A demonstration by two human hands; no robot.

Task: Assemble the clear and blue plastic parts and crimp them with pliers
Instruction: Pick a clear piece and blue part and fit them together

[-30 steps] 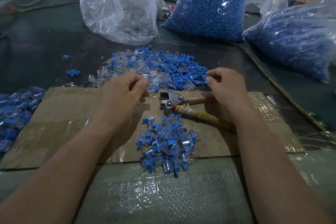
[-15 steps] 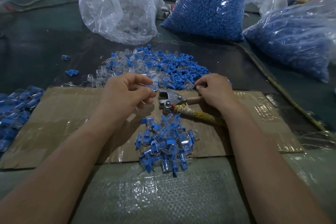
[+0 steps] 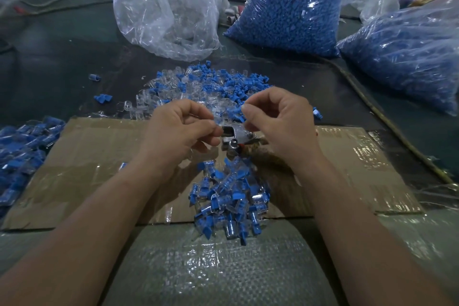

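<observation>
Clear part [image 3: 218, 117] pinched in the left hand [image 3: 183, 129], right hand [image 3: 275, 117] pinching a tiny piece [image 3: 241, 119], probably blue. Looks like the fitting step; next needs the pliers [image 3: 233, 135] lying underneath.

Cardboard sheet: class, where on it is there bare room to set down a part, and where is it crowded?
Bare: the left half of the cardboard sheet, between the left forearm and its left edge; also its right end, beyond the right forearm. Crowded: the middle, with the pliers and the pile of assembled parts.
</observation>
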